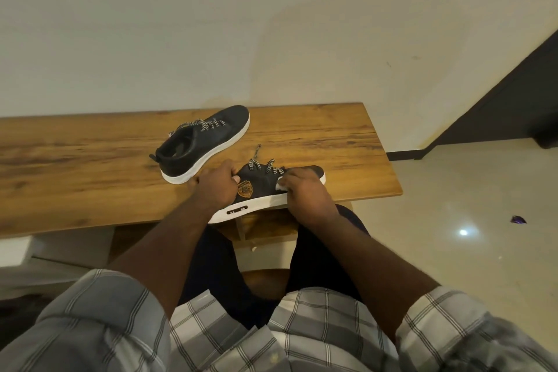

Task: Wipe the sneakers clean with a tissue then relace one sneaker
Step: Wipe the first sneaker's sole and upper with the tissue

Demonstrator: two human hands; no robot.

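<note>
Black white-soled sneaker, speckled laces

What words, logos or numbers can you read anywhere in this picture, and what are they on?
No text can be read.
Orange badge on the side of the near sneaker: a crest shape, too blurred to read.
Black window in that sneaker's white sole: pale marks, illegible.
Far sneaker: no marking visible.

A wooden table is set against the wall, in front of the seated person. Two sneakers are placed on it: the far sneaker towards the back, the near sneaker at the front edge, partly overhanging it. The near sneaker is flanked by the left hand and the right hand; what seems to be a tissue is tucked under the right hand's fingers.
</note>
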